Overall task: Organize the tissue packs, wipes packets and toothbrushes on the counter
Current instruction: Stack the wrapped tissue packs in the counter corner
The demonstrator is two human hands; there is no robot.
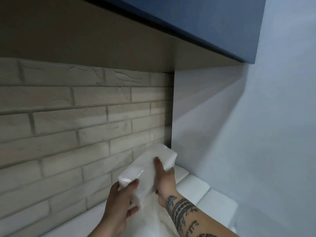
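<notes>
"Where can a hand go?"
"Over the counter (82, 224) on the left, along the brick wall (68, 117). It is open there."
"And on the right?"
"The white wall (256, 134) shuts that side. White packs (193, 187) lie side by side along it."
"Up high?"
"The blue cupboard (205, 23) hangs over."
"The corner?"
"The tissue pack (148, 168), held by the left hand (119, 204) and right hand (166, 180), is in front of it."

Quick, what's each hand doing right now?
Left hand: holds the tissue pack by its near end.
Right hand: grips the same tissue pack.
</notes>
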